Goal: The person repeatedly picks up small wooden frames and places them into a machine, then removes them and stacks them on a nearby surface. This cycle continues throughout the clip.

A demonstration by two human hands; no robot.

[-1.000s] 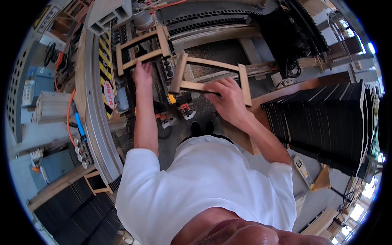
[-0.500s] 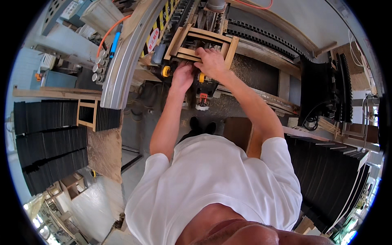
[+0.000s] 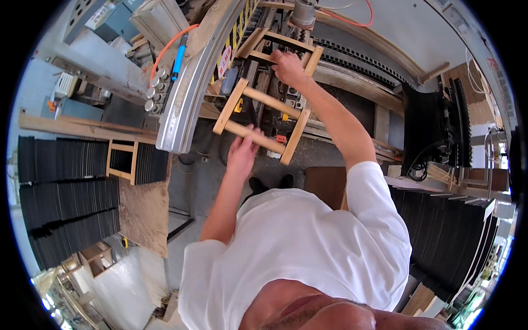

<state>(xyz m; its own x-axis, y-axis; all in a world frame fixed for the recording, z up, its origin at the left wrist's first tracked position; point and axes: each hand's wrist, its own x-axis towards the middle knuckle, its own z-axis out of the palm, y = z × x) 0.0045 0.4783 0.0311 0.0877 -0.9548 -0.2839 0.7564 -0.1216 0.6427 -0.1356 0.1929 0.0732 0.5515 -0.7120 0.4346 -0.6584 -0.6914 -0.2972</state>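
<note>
My left hand (image 3: 243, 153) is closed on the near rail of a light wooden frame (image 3: 264, 99), held tilted over the near end of a machine. Past it, a second wooden frame (image 3: 283, 39) lies on the machine bed. My right hand (image 3: 289, 69) has its fingers curled over that frame's near rail; its fingertips are partly hidden. Yellow and red machine parts, including a yellow knob (image 3: 238, 105), show through the near frame's opening.
A silver aluminium beam (image 3: 184, 104) runs along the left, with a blue marker (image 3: 179, 61) on it. A grey motor (image 3: 303, 14) stands at the far end. Stacks of black panels (image 3: 71, 198) fill the left, and more black panels (image 3: 440, 236) stand at right. Chain tracks (image 3: 363, 66) run off to the right.
The left hand has drawn back toward me with a wooden frame, now apart from the far one. My right hand stays at the far frame. The view has shifted slightly.
</note>
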